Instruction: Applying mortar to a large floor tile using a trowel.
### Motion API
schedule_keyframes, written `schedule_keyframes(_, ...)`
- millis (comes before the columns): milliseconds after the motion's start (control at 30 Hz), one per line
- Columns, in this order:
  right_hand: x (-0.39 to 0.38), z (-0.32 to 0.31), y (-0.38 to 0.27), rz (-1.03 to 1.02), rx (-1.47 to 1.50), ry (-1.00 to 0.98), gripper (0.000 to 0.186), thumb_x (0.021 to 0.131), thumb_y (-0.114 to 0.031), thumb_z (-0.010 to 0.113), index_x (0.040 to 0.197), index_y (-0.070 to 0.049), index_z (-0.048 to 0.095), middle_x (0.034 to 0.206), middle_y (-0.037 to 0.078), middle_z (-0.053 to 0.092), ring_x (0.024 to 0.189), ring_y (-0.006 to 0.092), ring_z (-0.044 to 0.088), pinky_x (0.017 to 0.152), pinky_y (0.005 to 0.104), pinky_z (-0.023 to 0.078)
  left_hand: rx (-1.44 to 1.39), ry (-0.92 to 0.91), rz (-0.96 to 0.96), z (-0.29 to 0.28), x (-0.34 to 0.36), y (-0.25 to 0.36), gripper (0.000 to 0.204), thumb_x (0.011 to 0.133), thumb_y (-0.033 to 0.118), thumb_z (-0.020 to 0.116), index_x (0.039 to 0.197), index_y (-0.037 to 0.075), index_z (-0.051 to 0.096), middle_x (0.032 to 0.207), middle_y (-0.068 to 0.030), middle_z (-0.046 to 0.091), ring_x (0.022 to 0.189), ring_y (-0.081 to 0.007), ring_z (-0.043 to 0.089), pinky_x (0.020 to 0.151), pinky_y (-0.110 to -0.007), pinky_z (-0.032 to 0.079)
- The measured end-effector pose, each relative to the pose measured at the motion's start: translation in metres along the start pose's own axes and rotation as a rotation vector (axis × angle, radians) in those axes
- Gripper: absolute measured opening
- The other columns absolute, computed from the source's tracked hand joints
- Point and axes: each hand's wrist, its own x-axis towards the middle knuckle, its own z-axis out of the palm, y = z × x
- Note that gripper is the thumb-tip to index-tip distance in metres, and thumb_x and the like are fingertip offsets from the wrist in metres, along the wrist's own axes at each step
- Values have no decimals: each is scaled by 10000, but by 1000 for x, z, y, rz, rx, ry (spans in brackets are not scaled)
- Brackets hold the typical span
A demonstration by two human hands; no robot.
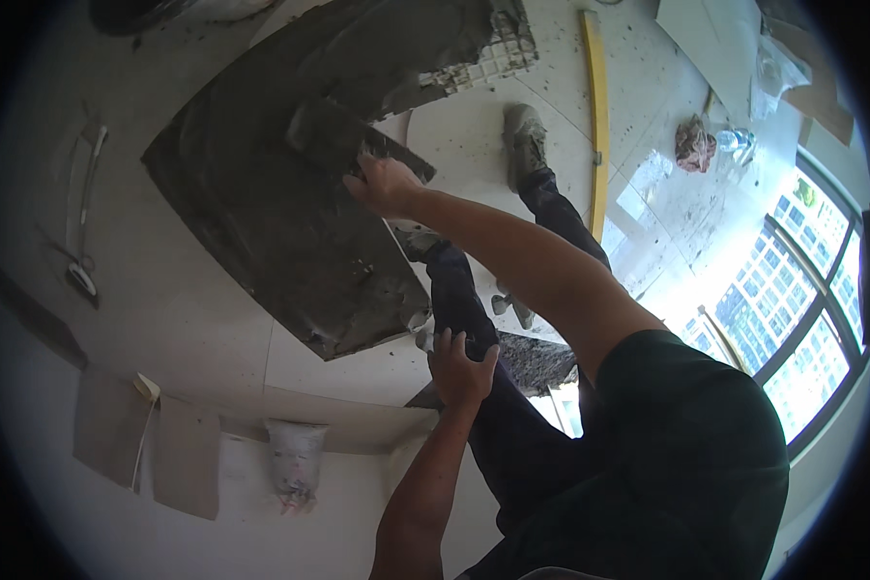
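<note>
A large slab lies on the floor in front of me, spread with wet grey mortar. At its far edge, a patch of pale gridded tile back shows through. My right hand is closed round the handle of a flat trowel, whose mortar-smeared blade lies on the grey layer. The fingers hide most of the handle. My left hand rests on my left knee with its fingers apart, holding nothing. One of my shoes stands on the floor right of the slab.
A yellow straightedge lies right of my legs. Beyond it are a crumpled reddish bag and a clear plastic bottle. Brown boards and a filled sack stand at the lower left. A window is on the right.
</note>
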Motion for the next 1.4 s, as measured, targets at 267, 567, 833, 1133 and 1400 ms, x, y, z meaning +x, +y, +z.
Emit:
schedule_keyframes(267, -25, -72, 58, 363, 41, 533, 382, 927, -392, 547, 988, -16, 517, 884, 246, 677, 891, 440, 649, 798, 531, 500, 53, 6, 26, -4, 5, -1, 683, 743, 509, 739, 1185, -3, 640, 1357, -206, 522, 1289, -337, 471, 1089, -466, 343)
schedule_keyframes(567, -39, -98, 97, 407, 131, 682, 404, 934, -391, 537, 1006, 6, 545, 883, 249, 676, 883, 457, 640, 791, 529, 494, 98, -29, 9, -6, 9, 5, 685, 750, 515, 730, 1191, 0, 637, 1371, -207, 509, 1309, -337, 451, 1098, -470, 329)
schedule_keyframes(833, -56, -143, 159, 408, 263, 710, 481, 937, -420, 527, 1006, 54, 575, 907, 287, 653, 885, 459, 635, 781, 505, 483, 87, -60, 15, 1, 12, 22, 673, 747, 510, 734, 1176, -1, 643, 1358, -208, 517, 1298, -345, 454, 1090, -467, 338)
schedule_keyframes(1133, -72, -175, 140, 475, 658, 542, 521, 955, -441, 504, 996, 66, 613, 869, 234, 656, 850, 370, 644, 802, 460, 484, 165, -64, -11, -5, 14, 27, 663, 742, 501, 737, 1161, -5, 651, 1341, -207, 529, 1294, -345, 456, 1083, -462, 344)
schedule_keyframes(1400, -20, -202, 200, 457, 359, 723, 537, 949, -451, 480, 1028, 64, 612, 1033, 341, 618, 1096, 492, 559, 895, 482, 449, 165, -90, -12, 0, 19, 45, 662, 740, 497, 737, 1164, -5, 650, 1338, -207, 531, 1294, -344, 456, 1081, -464, 345)
